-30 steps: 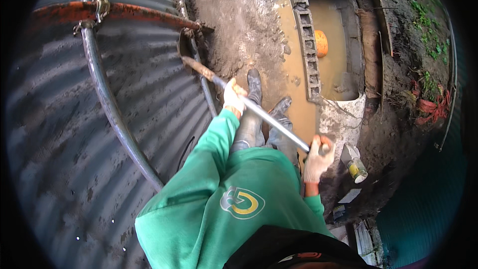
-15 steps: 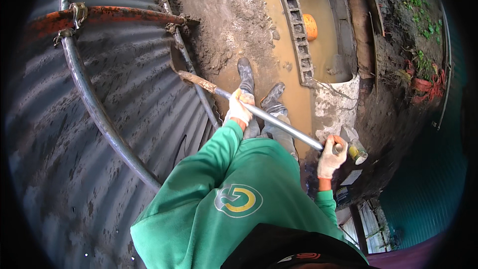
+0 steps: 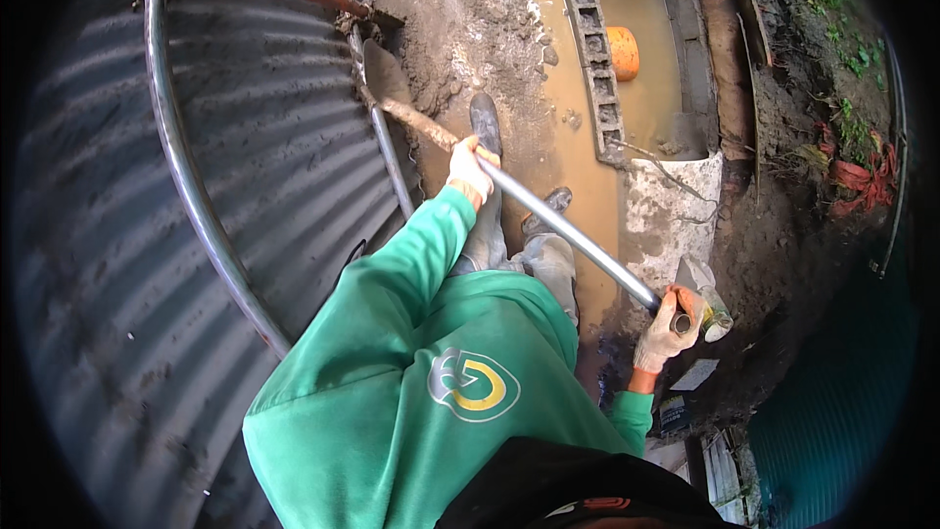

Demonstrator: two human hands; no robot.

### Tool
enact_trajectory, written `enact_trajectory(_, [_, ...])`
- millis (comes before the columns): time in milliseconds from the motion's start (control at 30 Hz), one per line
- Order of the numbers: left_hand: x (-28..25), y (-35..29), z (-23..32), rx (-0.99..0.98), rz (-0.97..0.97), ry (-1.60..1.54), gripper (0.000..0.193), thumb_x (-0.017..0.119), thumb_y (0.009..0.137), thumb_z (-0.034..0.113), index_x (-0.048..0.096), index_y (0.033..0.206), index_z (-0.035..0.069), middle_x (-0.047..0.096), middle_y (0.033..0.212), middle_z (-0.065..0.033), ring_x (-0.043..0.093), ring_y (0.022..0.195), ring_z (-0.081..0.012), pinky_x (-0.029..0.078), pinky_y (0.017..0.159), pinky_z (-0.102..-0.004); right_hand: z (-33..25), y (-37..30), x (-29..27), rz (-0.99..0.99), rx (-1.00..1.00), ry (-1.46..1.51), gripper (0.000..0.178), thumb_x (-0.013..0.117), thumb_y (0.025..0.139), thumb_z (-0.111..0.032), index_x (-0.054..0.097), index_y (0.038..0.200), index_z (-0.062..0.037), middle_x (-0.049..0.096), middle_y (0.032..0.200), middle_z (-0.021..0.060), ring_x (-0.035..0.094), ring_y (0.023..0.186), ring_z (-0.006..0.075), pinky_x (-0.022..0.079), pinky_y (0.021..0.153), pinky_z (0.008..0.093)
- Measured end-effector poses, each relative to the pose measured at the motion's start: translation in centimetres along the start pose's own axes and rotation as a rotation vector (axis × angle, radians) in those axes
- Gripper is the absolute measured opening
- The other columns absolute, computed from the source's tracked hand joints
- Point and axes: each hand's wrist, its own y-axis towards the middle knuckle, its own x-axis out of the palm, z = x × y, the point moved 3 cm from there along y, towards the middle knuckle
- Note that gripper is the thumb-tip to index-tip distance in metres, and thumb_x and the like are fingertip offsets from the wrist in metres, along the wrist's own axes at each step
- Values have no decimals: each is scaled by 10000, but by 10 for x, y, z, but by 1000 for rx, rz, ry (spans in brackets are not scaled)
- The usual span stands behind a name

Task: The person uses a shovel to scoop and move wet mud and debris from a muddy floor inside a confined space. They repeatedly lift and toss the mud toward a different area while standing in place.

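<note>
Long-handled shovel [image 3: 529,206]: grey metal shaft, mud-caked toward the lower part, lying on a diagonal from lower right to upper left. The blade, coated in mud, sits against wet earth beside the edge of the corrugated metal sheet [image 3: 196,235]. Shaft end is near the pale concrete block; mid-shaft crosses above the muddy ground.

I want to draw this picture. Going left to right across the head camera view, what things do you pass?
Grey corrugated metal sheet → curved metal pipe → gloved left hand on the long metal shovel handle → gloved right hand → red rubbish in the dirt.
</note>
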Motion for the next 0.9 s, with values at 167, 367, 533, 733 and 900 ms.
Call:
enact_trajectory(167, [-31,53,-94,70,-173,-6,550,635,995,425,386,560,197,448,452,-32,463,398,-241,402,435,-377,15,-26,-70,-463,372,604,1021,730,809,-728,398,1567,-131,431,1553,114,459,1394,354,370,1161,526])
enact_trajectory(367, [-84,78,-231,-175,-371,-290,474,689,985,387,405,652,205,399,525,49,467,447,-144,423,464,-334,61,-102,-81,-145,1082,519,777,662,1013,-217,201,1638,-235,596,1287,68,677,903,197,596,772,328])
enact_trajectory(533, [-141,168,-293,-354,-187,-329,395,701,972,384,461,718,200,455,570,40,485,488,-150,462,494,-339,168,-97,-7,-118,918,424,558,714,972,-157,410,1417,-13,671,1070,127,674,791,185,592,661,292])
enact_trajectory(733, [-215,250,-285,-417,-160,-249,434,685,949,343,434,613,229,448,518,52,465,438,-149,411,458,-323,221,-183,83,-392,885,690,443,670,964,-139,498,1339,22,662,1173,147,687,984,244,633,741,345])
enact_trajectory(900, [-273,228,-262,-547,-188,-296,395,637,1023,342,473,691,203,417,546,77,446,458,-105,402,446,-294,203,-283,75,-451,756,263,423,623,977,-157,545,1376,-38,691,1166,147,718,885,224,625,741,369])
